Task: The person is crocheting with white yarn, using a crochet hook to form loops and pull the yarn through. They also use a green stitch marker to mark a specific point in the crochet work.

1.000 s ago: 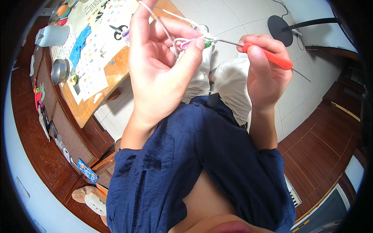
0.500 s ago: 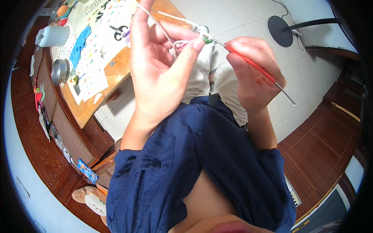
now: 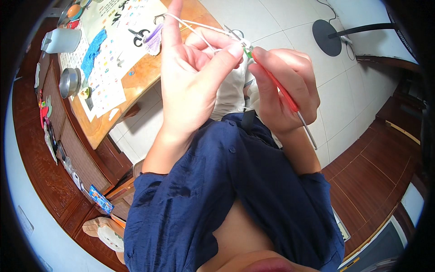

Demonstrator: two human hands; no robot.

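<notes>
My left hand [image 3: 188, 77] has its index finger raised, with white yarn [image 3: 204, 25] looped over it. Its thumb and middle finger pinch a small piece of white crochet work [image 3: 245, 43]. In my right hand [image 3: 292, 81] is a crochet hook [image 3: 284, 94] with a red grip, held like a pencil. The hook's metal tip passes at the white stitches, though I cannot tell whether it is through a loop. Something small and green [image 3: 248, 53] hangs by the stitches, close to my right fingertips. Part of the work is hidden behind my left thumb.
A wooden table [image 3: 102, 129] at the left bears printed sheets, black scissors [image 3: 138, 38], a purple crocheted piece [image 3: 153, 41], a blue one [image 3: 94, 54], a metal bowl [image 3: 69, 84] and a pale pitcher [image 3: 63, 41]. A black stand [image 3: 327, 36] is on the tiled floor at far right.
My right hand has moved left, close against the left fingertips, and the hook has turned steeper. My left hand has shifted slightly right, uncovering more of the purple piece.
</notes>
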